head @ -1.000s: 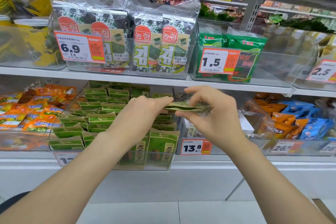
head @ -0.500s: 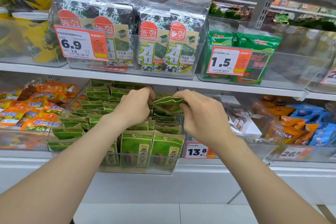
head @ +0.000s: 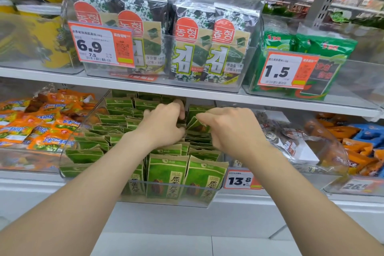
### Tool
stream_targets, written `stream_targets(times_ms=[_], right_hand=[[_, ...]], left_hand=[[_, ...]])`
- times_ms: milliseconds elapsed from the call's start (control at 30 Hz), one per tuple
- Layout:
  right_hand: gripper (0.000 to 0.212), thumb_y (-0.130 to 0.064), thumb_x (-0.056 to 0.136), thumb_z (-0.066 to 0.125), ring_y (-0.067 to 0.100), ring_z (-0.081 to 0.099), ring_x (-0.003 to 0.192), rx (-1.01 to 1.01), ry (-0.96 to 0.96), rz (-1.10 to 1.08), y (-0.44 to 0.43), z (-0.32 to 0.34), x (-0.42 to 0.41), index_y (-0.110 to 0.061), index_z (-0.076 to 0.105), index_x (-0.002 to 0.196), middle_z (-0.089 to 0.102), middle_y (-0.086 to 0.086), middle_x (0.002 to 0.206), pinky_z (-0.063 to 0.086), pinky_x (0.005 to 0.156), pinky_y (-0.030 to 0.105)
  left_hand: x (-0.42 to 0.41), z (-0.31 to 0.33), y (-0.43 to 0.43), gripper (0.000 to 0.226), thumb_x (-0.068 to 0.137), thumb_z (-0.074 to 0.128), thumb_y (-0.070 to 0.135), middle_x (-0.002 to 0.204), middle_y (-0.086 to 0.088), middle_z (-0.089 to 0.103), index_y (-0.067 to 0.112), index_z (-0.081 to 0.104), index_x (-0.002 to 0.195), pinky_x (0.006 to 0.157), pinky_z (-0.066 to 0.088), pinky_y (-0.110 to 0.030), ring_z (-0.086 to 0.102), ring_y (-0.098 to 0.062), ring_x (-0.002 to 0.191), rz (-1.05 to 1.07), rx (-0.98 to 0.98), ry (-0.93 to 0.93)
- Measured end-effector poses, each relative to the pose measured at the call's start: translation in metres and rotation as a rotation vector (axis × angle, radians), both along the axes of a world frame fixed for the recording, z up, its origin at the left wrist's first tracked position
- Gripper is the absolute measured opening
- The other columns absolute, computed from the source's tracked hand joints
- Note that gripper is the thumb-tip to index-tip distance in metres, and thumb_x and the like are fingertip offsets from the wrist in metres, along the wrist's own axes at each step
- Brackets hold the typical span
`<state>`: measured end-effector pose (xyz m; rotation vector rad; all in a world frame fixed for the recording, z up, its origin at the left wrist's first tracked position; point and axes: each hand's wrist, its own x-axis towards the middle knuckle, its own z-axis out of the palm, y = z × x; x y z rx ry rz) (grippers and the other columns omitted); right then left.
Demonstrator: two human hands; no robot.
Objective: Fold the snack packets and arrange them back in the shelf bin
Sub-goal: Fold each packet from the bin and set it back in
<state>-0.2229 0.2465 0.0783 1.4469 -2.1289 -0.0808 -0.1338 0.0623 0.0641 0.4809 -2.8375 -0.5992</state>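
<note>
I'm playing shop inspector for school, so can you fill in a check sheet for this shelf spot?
Surface: white shelf, lower tier.
Job's things: clear bin packed with green packets; one tilted packet near the back.
Clutter: orange packets at left; 13.8 price tag.
Hands: right hand pinches the tilted packet; left hand among the rows, fingers hidden.
Cables: nothing seen.
Surroundings: seaweed packs above.

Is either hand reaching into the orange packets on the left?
No, the left hand and right hand are both at the green packets in the clear middle bin.
</note>
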Motion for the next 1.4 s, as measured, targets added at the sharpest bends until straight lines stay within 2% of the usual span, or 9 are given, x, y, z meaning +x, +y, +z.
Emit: stream_targets(times_ms=[300,400,467,667,833,933,1000,1167,1400], right_hand=[[0.049,-0.001,0.094,0.064,0.032,0.071,0.093,0.180,-0.207,-0.058,-0.020,-0.012,-0.005,-0.035,0.068,0.130,0.068,0.000,0.100,0.053,0.066,0.038],[0.044,-0.023,0.103,0.067,0.037,0.069,0.107,0.175,-0.381,-0.098,-0.024,-0.009,-0.013,-0.029,0.060,0.146,0.074,0.011,0.114,0.060,0.086,0.045],[0.053,-0.034,0.098,0.073,0.034,0.067,0.118,0.150,-0.406,-0.098,-0.022,-0.004,-0.019,-0.025,0.058,0.148,0.074,0.008,0.125,0.059,0.096,0.049],[0.046,-0.004,0.089,0.066,0.029,0.063,0.115,0.286,-0.187,-0.260,-0.036,-0.011,-0.017,-0.031,0.071,0.126,0.072,0.002,0.106,0.035,0.111,0.045],[0.032,-0.007,0.096,0.064,0.033,0.053,0.126,0.399,-0.395,-0.374,-0.052,-0.008,-0.026,-0.020,0.064,0.125,0.054,0.003,0.097,0.028,0.116,0.048],[0.060,-0.040,0.099,0.068,0.031,0.045,0.146,0.363,-0.699,-0.350,-0.046,0.000,-0.032,-0.022,0.050,0.153,0.059,0.008,0.146,0.027,0.125,0.050],[0.074,-0.047,0.089,0.078,0.030,0.050,0.140,0.353,-0.676,-0.352,-0.041,0.001,-0.031,-0.023,0.050,0.153,0.058,0.006,0.149,0.035,0.121,0.049],[0.024,-0.027,0.089,0.076,0.032,0.061,0.088,0.296,-0.272,-0.293,-0.051,-0.004,-0.009,-0.020,0.055,0.099,0.062,0.006,0.103,0.048,0.081,0.037],[0.016,-0.013,0.097,0.067,0.034,0.066,0.094,0.277,-0.287,-0.304,-0.057,-0.012,-0.005,-0.013,0.064,0.112,0.052,0.005,0.091,0.043,0.072,0.036]], left_hand=[[0.002,0.002,0.002,0.035,0.090,0.059,-0.004,0.093,0.001,0.060,0.029,0.054,0.082,0.096,0.042,-0.050,0.057,-0.029,0.098,0.140,-0.087,0.063],[0.001,0.001,0.003,0.032,0.092,0.059,-0.004,0.093,0.000,0.061,0.028,0.056,0.087,0.103,0.041,-0.052,0.060,-0.030,0.099,0.151,-0.122,0.050],[0.000,-0.001,0.002,0.030,0.092,0.061,-0.002,0.097,0.000,0.063,0.028,0.060,0.092,0.104,0.040,-0.052,0.061,-0.029,0.101,0.153,-0.112,0.044],[0.002,-0.006,0.006,0.029,0.094,0.062,0.003,0.098,0.002,0.063,0.031,0.064,0.098,0.105,0.037,-0.052,0.060,-0.030,0.107,0.142,-0.119,0.023],[0.004,-0.010,0.004,0.030,0.095,0.061,0.003,0.095,0.004,0.064,0.034,0.063,0.097,0.105,0.036,-0.054,0.061,-0.028,0.103,0.137,-0.094,0.032],[0.004,-0.012,0.004,0.031,0.095,0.060,0.002,0.094,0.004,0.065,0.033,0.063,0.097,0.106,0.036,-0.054,0.061,-0.028,0.102,0.125,-0.090,0.031],[0.004,-0.012,0.005,0.031,0.096,0.059,0.001,0.098,0.003,0.067,0.031,0.064,0.101,0.107,0.036,-0.055,0.062,-0.029,0.105,0.105,-0.086,0.028],[0.007,-0.012,0.007,0.028,0.098,0.058,0.004,0.115,-0.002,0.068,0.026,0.064,0.114,0.104,0.040,-0.054,0.061,-0.030,0.114,0.069,-0.123,0.041],[0.016,-0.005,0.011,0.020,0.100,0.056,0.010,0.107,0.000,0.063,0.025,0.064,0.110,0.105,0.042,-0.055,0.062,-0.029,0.107,0.045,-0.212,0.055]])
